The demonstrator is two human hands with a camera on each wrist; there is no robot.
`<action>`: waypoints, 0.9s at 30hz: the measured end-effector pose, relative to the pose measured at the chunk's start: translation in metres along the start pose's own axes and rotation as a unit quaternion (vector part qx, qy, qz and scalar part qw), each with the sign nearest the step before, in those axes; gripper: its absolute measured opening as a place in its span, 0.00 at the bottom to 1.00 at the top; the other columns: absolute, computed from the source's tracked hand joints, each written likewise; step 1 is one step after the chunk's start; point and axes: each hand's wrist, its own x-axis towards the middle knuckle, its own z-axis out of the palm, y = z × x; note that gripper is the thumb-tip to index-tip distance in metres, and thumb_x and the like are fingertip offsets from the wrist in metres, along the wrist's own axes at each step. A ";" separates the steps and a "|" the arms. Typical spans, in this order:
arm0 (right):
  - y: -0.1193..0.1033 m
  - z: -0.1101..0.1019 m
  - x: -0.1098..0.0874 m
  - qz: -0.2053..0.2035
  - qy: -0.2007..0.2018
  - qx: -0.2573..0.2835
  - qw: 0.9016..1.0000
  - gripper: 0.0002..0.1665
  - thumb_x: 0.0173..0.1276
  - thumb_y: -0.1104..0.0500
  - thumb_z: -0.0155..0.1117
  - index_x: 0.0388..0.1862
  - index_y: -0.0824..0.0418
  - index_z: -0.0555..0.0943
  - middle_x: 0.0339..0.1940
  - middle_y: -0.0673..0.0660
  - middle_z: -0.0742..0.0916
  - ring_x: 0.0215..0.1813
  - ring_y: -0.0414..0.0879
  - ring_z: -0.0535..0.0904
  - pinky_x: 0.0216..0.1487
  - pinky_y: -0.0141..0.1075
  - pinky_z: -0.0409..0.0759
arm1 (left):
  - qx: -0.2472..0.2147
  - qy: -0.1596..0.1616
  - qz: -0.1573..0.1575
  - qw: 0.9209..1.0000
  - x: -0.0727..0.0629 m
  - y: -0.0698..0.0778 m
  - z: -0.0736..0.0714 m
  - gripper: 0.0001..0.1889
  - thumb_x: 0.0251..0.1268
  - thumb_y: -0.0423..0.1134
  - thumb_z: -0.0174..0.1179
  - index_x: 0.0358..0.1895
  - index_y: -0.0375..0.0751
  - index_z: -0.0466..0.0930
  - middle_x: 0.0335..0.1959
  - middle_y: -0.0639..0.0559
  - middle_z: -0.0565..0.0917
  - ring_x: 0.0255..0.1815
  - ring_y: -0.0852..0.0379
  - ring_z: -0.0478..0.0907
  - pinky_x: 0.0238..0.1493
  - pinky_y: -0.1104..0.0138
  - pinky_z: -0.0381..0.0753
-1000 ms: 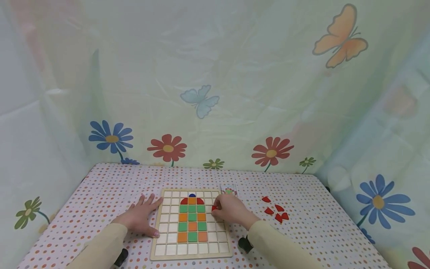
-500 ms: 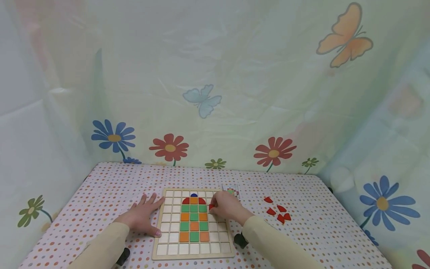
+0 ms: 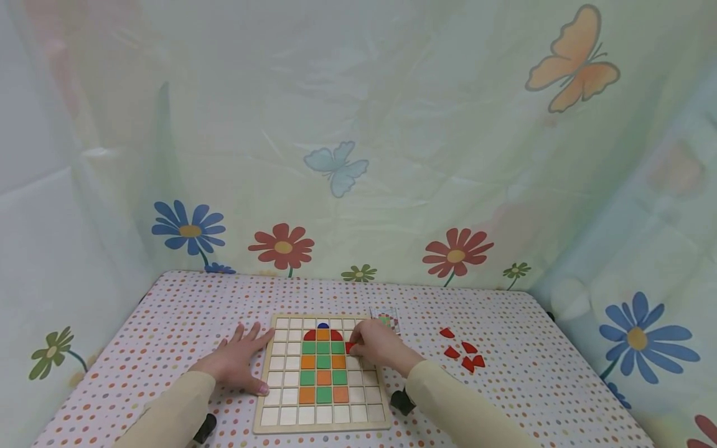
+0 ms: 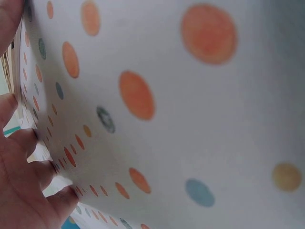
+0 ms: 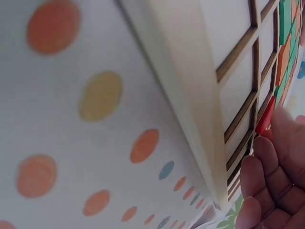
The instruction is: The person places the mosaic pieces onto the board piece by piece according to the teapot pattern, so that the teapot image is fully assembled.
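In the head view, a wooden grid board [image 3: 279,415] bears green and orange square tiles in a block, with a red curved piece on either side at the top and a blue half-round piece [image 3: 323,325] above. My right hand [image 3: 383,344] reaches over the board's right side and pinches a red tile [image 3: 348,348] between thumb and fingers. That tile sits right at the cell beside the upper green tile [image 3: 338,347]; the fingertips partly cover it. My left hand [image 3: 232,364] lies with fingers spread along the board's left edge, thumb and a fingertip at the frame.
Several loose red pieces [image 3: 452,353] with a curved side lie on the dotted tablecloth [image 3: 521,386] to the right. A small patterned card [image 3: 386,312] lies behind the right hand at the board's far right corner. A flowered curtain [image 3: 386,205] hangs behind the table.
My right hand has moved slightly left with the red tile, bringing it to the cell beside the green tile. My left hand keeps its place at the board's edge.
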 end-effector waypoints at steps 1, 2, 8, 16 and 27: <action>0.001 0.000 0.000 0.003 -0.001 0.001 1.000 0.02 0.68 0.64 0.71 0.35 0.62 0.87 0.31 0.51 0.87 0.32 0.40 0.78 0.38 0.37 0.83 | 0.002 -0.002 -0.001 1.000 -0.002 0.003 -0.002 0.64 0.38 0.58 0.82 0.82 0.45 0.56 0.84 0.31 0.47 0.82 0.22 0.35 0.75 0.26 0.40; 0.001 0.000 -0.001 0.007 -0.001 0.001 1.000 0.03 0.70 0.64 0.69 0.36 0.62 0.87 0.32 0.51 0.88 0.32 0.40 0.78 0.38 0.37 0.84 | 0.004 -0.002 -0.002 1.000 -0.005 0.007 -0.003 0.63 0.39 0.57 0.82 0.82 0.44 0.56 0.83 0.30 0.47 0.82 0.22 0.35 0.75 0.26 0.40; 0.004 -0.001 -0.002 0.025 -0.005 -0.007 1.000 0.07 0.73 0.66 0.64 0.38 0.61 0.88 0.34 0.51 0.88 0.33 0.40 0.78 0.40 0.38 0.85 | 0.015 -0.002 -0.005 1.000 -0.013 0.019 -0.009 0.60 0.43 0.52 0.82 0.81 0.42 0.57 0.83 0.29 0.48 0.81 0.21 0.36 0.76 0.27 0.42; 0.004 -0.003 -0.003 0.016 -0.014 -0.004 1.000 0.08 0.73 0.67 0.63 0.40 0.61 0.89 0.38 0.53 0.90 0.39 0.42 0.83 0.44 0.41 0.87 | 0.006 -0.011 -0.004 1.000 -0.012 0.016 -0.009 0.62 0.42 0.55 0.81 0.82 0.44 0.55 0.83 0.29 0.46 0.82 0.21 0.34 0.76 0.27 0.39; 0.018 -0.013 -0.021 -0.011 -0.007 0.023 1.000 0.10 0.73 0.70 0.62 0.46 0.64 0.88 0.45 0.57 0.90 0.50 0.51 0.84 0.55 0.50 0.85 | 0.010 -0.004 -0.004 1.000 -0.015 0.021 -0.010 0.61 0.42 0.51 0.82 0.81 0.43 0.57 0.83 0.28 0.47 0.81 0.20 0.35 0.75 0.26 0.40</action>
